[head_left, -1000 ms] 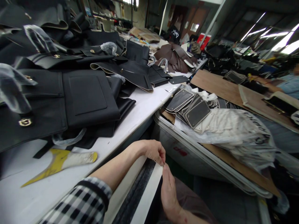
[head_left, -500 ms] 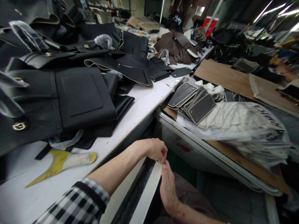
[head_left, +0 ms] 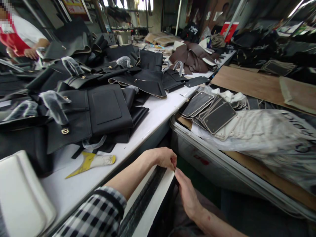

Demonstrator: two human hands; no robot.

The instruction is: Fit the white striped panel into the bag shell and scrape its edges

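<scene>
Across my lap lies a long panel [head_left: 158,200], pale on its face with a dark, worn-looking strip down the middle. My left hand [head_left: 166,158], its cuff black-and-white checked, is closed in a pinch at the panel's far corner. My right hand [head_left: 185,189] grips the same corner from the right side, its fingertips meeting those of the left. The pinched spot is mostly hidden by the fingers. On the white table [head_left: 158,107] to the left rests a yellow pointed tool [head_left: 89,164] with a whitish wrapped middle.
Black leather bags [head_left: 108,110] with plastic-wrapped handles crowd the table. A pale padded piece [head_left: 23,197] sits at near left. To the right, a bin [head_left: 187,144] holds stacked dark plates [head_left: 219,117] and a plastic sack [head_left: 278,135]. A person in a red apron [head_left: 14,41] stands far left.
The view has swung left and up, bringing the pale padded piece and the person in the red apron into sight. Both hands stay at the panel's corner; my right hand lies flatter along the edge.
</scene>
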